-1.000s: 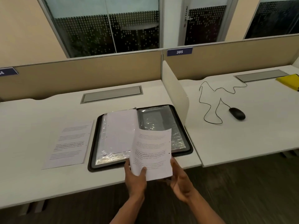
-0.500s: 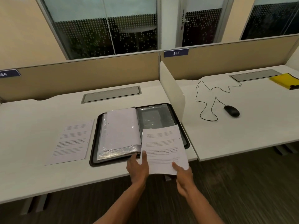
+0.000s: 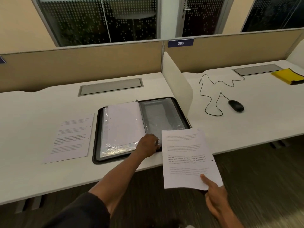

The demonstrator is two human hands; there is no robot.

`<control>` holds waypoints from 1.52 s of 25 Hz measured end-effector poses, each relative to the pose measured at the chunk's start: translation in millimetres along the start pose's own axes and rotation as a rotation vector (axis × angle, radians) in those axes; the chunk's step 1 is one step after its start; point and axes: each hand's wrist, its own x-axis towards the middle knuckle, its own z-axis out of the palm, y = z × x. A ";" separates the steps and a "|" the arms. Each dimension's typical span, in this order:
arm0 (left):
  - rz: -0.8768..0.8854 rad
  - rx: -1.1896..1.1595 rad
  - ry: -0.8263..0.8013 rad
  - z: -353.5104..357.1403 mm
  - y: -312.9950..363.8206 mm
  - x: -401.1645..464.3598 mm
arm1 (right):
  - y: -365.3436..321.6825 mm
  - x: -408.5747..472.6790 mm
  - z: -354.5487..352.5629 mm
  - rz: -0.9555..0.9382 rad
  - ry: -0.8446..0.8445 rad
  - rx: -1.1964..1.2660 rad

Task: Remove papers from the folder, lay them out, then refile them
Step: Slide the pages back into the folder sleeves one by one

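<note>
fingers of my right hand pinch the near corner of a printed sheet, thumb on top, holding it in the air just right of the folder. most of the sheet hangs out past the desk's front edge, and its far corner overlaps the folder's near right corner. my left hand rests on the folder's near edge at the middle fold, fingers curled down onto the clear sleeves; i cannot tell whether they grip a sleeve or only press it. the folder lies open on the white desk, its right-hand sleeve looking empty. a second printed sheet lies flat just left of the folder. i judge this is the laying-out step: one paper is down and this one is not yet placed. next it needs a bare patch of desk beside the folder, set down flat.
</note>
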 end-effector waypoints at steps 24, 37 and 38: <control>-0.216 -0.545 0.165 31.5 10.3 -0.5 | -51.8 23.0 -49.7 0.394 -0.403 -0.040; -0.198 -0.303 0.115 9.8 -1.0 23.4 | -70.0 26.1 -56.1 0.356 -0.431 -0.129; -0.205 -0.325 0.100 9.5 -3.3 25.2 | -69.7 26.8 -55.4 0.349 -0.427 -0.132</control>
